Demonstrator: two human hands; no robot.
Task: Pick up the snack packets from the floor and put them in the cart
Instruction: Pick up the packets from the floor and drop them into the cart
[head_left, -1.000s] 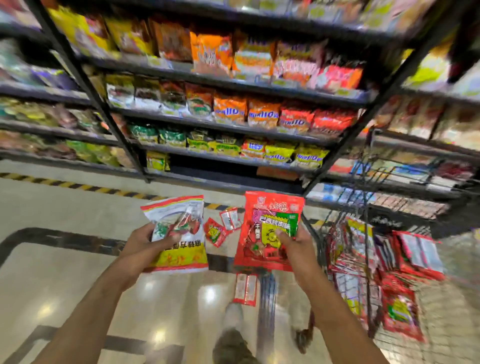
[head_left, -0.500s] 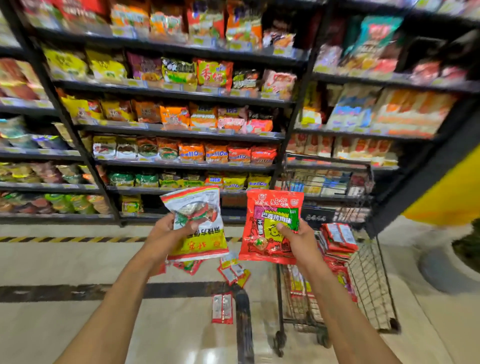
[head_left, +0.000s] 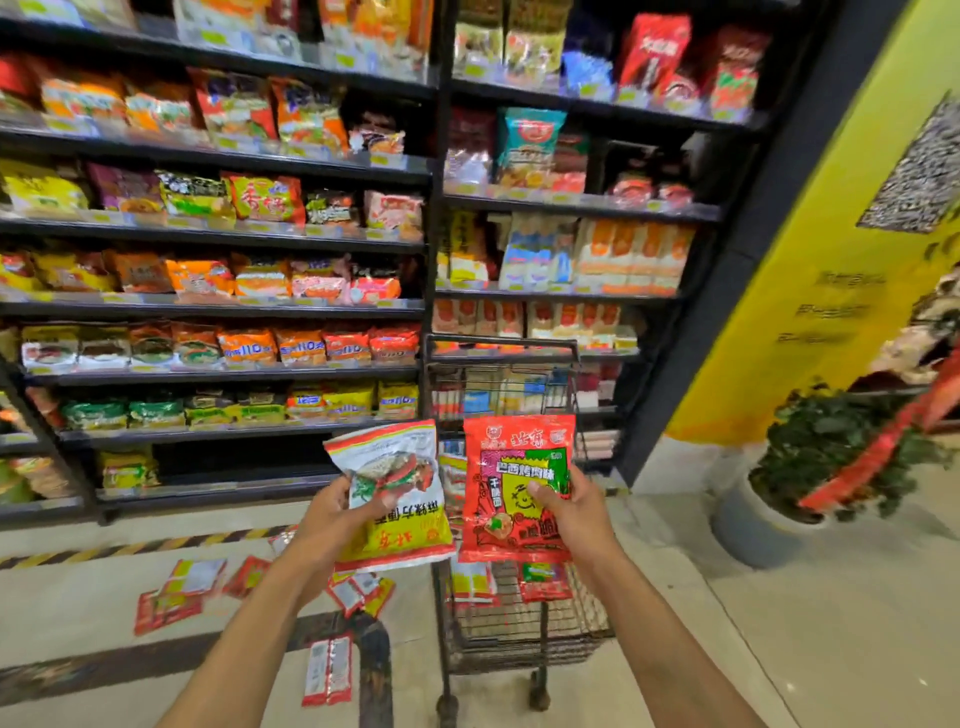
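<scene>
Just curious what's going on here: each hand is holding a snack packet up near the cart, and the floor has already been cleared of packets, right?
Not quite. The head view shows packets on the floor. The left hand and right hand each hold one by the cart.

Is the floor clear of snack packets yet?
No, several red packets lie on the floor left of the cart, while the left hand and right hand each hold one.

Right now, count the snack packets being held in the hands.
2. The white-and-yellow packet is in the left hand; the red packet is in the right hand, over the cart.
</scene>
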